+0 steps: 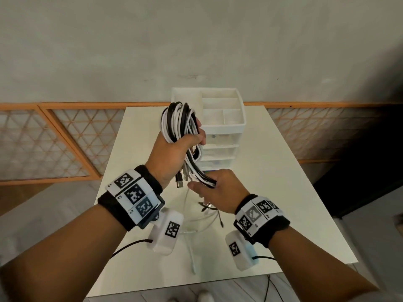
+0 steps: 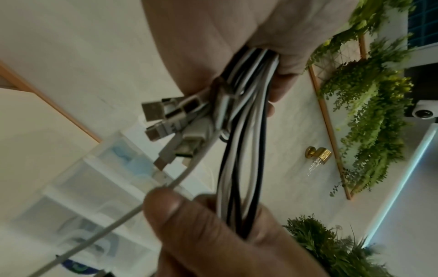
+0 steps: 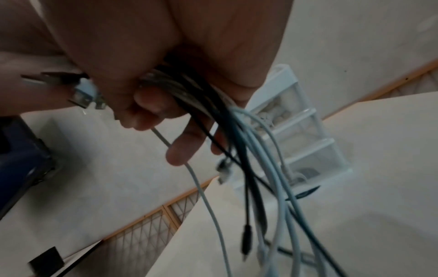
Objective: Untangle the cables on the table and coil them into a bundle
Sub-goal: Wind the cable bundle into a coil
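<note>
A coil of black and white cables (image 1: 178, 123) is gripped above the table (image 1: 272, 171) by the left hand (image 1: 172, 155); its lower strands are clasped in the right hand (image 1: 218, 190), fingers curled, tails trailing onto the tabletop.

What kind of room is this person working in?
Probably a staged indoor recording room, not a workshop: a plain white table with a small drawer organizer against a bare wall, leafy wall decoration, and a small camera mounted nearby.

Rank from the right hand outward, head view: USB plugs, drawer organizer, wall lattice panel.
From the right hand:
1. USB plugs, just to its left, dangling below the left hand's coil.
2. Drawer organizer, beyond, at the table's far edge.
3. Wall lattice panel, far left, behind the table.
</note>
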The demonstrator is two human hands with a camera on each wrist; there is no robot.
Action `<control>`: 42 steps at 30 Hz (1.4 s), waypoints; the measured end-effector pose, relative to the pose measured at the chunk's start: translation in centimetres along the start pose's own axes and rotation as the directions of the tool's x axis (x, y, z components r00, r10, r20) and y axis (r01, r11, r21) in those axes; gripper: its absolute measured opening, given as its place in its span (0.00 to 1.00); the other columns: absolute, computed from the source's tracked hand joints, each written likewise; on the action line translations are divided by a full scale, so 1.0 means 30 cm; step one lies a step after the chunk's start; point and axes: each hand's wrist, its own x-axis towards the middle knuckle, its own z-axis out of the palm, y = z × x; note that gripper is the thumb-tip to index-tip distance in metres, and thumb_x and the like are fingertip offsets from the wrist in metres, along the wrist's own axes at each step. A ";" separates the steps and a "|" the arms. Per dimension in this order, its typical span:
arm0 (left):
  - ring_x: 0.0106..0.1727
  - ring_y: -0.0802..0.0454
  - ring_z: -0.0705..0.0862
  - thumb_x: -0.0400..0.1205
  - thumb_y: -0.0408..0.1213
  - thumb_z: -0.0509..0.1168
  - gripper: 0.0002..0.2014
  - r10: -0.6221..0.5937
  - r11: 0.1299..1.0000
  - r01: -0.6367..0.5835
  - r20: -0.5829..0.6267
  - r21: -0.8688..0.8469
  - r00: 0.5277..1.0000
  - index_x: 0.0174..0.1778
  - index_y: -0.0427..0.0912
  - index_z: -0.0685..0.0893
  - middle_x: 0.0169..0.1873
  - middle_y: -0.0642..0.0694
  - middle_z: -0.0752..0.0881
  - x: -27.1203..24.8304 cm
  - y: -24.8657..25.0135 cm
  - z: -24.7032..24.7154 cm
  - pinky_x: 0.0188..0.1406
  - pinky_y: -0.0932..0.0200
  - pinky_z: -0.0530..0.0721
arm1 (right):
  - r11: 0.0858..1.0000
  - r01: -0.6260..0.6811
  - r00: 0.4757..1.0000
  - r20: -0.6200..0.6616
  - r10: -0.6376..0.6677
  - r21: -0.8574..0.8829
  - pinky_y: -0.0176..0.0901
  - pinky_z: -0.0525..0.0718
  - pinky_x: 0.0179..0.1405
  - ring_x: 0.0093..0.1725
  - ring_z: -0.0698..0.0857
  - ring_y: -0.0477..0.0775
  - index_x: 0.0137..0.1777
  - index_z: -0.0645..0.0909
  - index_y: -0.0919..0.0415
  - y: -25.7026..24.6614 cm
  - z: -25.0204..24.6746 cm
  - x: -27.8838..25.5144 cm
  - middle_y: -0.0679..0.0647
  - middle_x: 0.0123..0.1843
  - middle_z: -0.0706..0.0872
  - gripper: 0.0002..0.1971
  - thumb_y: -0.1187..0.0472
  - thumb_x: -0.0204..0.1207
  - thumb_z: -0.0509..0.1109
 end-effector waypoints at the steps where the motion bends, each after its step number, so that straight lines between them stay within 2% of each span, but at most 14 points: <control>1: 0.41 0.48 0.82 0.76 0.27 0.63 0.07 0.003 1.000 -0.003 0.002 -0.009 1.000 0.47 0.38 0.80 0.37 0.37 0.82 0.001 0.001 -0.009 0.48 0.56 0.77 | 1.000 -0.024 1.000 -0.009 0.024 -0.018 0.48 0.88 0.33 0.27 0.87 0.57 0.26 0.81 0.53 0.014 -0.003 -0.001 0.57 0.28 0.87 0.18 0.50 0.77 0.76; 5: 0.42 0.46 0.81 0.76 0.27 0.63 0.08 -0.030 0.999 0.029 -0.019 -0.023 0.999 0.50 0.37 0.79 0.37 0.39 0.82 -0.007 -0.018 -0.027 0.51 0.50 0.76 | 0.998 -0.057 0.998 -0.043 0.056 -0.028 0.60 0.91 0.37 0.32 0.90 0.61 0.46 0.85 0.56 0.053 -0.019 0.000 0.58 0.37 0.90 0.11 0.51 0.72 0.80; 8: 0.42 0.46 0.80 0.76 0.28 0.63 0.09 -0.049 0.998 0.048 -0.026 -0.031 0.998 0.52 0.36 0.78 0.37 0.40 0.83 -0.012 -0.027 -0.013 0.51 0.48 0.76 | 0.999 0.010 1.000 0.011 -0.010 -0.038 0.49 0.90 0.51 0.47 0.89 0.50 0.58 0.78 0.43 0.020 -0.015 -0.012 0.48 0.51 0.87 0.26 0.44 0.63 0.84; 10: 0.43 0.45 0.81 0.75 0.28 0.63 0.10 -0.035 0.999 0.035 -0.019 -0.032 0.999 0.52 0.35 0.79 0.37 0.39 0.83 -0.012 -0.027 0.010 0.53 0.48 0.78 | 0.995 0.067 0.997 0.040 -0.064 -0.074 0.34 0.83 0.53 0.50 0.84 0.40 0.52 0.79 0.40 -0.010 0.004 -0.010 0.43 0.52 0.83 0.21 0.43 0.63 0.84; 12: 0.43 0.43 0.83 0.75 0.27 0.63 0.10 -0.030 0.997 0.029 -0.022 -0.066 0.999 0.51 0.35 0.79 0.36 0.38 0.82 -0.009 -0.025 0.023 0.58 0.44 0.80 | 0.996 0.052 0.997 0.056 -0.048 -0.072 0.29 0.77 0.40 0.36 0.82 0.35 0.39 0.82 0.47 -0.027 0.017 -0.012 0.42 0.39 0.86 0.10 0.47 0.70 0.81; 14: 0.39 0.41 0.83 0.75 0.26 0.62 0.09 -0.063 0.984 0.056 -0.036 -0.166 0.997 0.49 0.35 0.79 0.33 0.38 0.81 -0.003 -0.021 0.015 0.54 0.42 0.83 | 0.996 -0.028 0.996 0.081 0.034 -0.079 0.31 0.77 0.32 0.25 0.81 0.37 0.31 0.84 0.56 -0.004 0.006 -0.013 0.45 0.28 0.86 0.15 0.48 0.75 0.77; 18: 0.27 0.43 0.79 0.76 0.28 0.63 0.03 -0.232 0.922 0.247 0.087 -0.297 0.969 0.44 0.36 0.80 0.24 0.41 0.75 -0.026 -0.008 -0.022 0.37 0.50 0.84 | 0.953 -0.074 0.997 -0.027 0.070 -0.293 0.41 0.73 0.30 0.26 0.75 0.50 0.21 0.73 0.53 0.053 -0.047 0.000 0.49 0.21 0.77 0.22 0.55 0.74 0.77; 21: 0.25 0.44 0.79 0.76 0.33 0.69 0.09 -0.399 0.912 0.411 0.274 0.016 0.875 0.46 0.31 0.82 0.21 0.42 0.76 -0.071 -0.031 -0.009 0.34 0.53 0.83 | 0.886 -0.049 0.990 -0.140 -0.018 -0.461 0.41 0.71 0.28 0.23 0.70 0.48 0.18 0.70 0.52 0.064 -0.072 0.034 0.46 0.18 0.70 0.23 0.52 0.68 0.78; 23: 0.25 0.44 0.80 0.78 0.34 0.69 0.12 -0.469 0.870 0.380 0.293 0.313 0.833 0.43 0.25 0.81 0.21 0.43 0.79 -0.089 -0.049 0.017 0.36 0.55 0.84 | 0.827 -0.025 0.989 -0.133 -0.060 -0.562 0.41 0.70 0.27 0.24 0.73 0.50 0.20 0.69 0.50 0.059 -0.072 0.052 0.46 0.20 0.72 0.18 0.46 0.67 0.67; 26: 0.27 0.51 0.84 0.79 0.39 0.70 0.09 -0.457 0.749 0.233 0.229 0.620 0.859 0.35 0.41 0.81 0.22 0.49 0.85 -0.096 -0.063 0.052 0.44 0.53 0.86 | 0.748 0.031 0.991 -0.075 -0.108 -0.663 0.41 0.65 0.30 0.27 0.74 0.57 0.23 0.60 0.51 0.058 -0.070 0.066 0.47 0.23 0.69 0.12 0.44 0.57 0.45; 31: 0.41 0.59 0.88 0.70 0.50 0.76 0.14 -0.390 0.645 0.179 0.118 0.742 0.913 0.47 0.51 0.86 0.39 0.55 0.90 -0.087 -0.061 0.068 0.41 0.63 0.85 | 0.859 0.001 0.982 -0.161 -0.097 -0.511 0.39 0.58 0.23 0.21 0.64 0.46 0.21 0.59 0.51 0.023 -0.112 0.045 0.46 0.19 0.66 0.13 0.58 0.62 0.59; 35: 0.39 0.61 0.86 0.68 0.47 0.78 0.15 -0.347 0.616 0.149 0.097 0.773 0.933 0.46 0.50 0.84 0.38 0.55 0.89 -0.089 -0.044 0.081 0.33 0.69 0.79 | 0.878 -0.046 0.977 -0.206 -0.061 -0.477 0.37 0.60 0.24 0.21 0.67 0.46 0.20 0.62 0.51 -0.002 -0.134 0.035 0.47 0.19 0.69 0.16 0.58 0.65 0.64; 39: 0.38 0.50 0.86 0.70 0.44 0.74 0.10 -0.299 0.571 0.130 0.058 0.810 0.952 0.41 0.49 0.81 0.34 0.52 0.87 -0.089 -0.050 0.080 0.38 0.55 0.86 | 0.856 -0.042 0.975 -0.209 -0.077 -0.514 0.44 0.72 0.32 0.25 0.72 0.47 0.24 0.66 0.51 -0.024 -0.133 0.042 0.48 0.23 0.76 0.18 0.54 0.71 0.68; 42: 0.39 0.48 0.86 0.72 0.42 0.71 0.07 -0.272 0.584 0.113 0.063 0.804 0.960 0.44 0.49 0.82 0.35 0.52 0.87 -0.092 -0.067 0.070 0.41 0.51 0.86 | 0.896 0.009 0.969 -0.216 -0.116 -0.443 0.42 0.72 0.31 0.26 0.74 0.49 0.24 0.69 0.51 -0.037 -0.136 0.038 0.48 0.23 0.77 0.17 0.56 0.71 0.71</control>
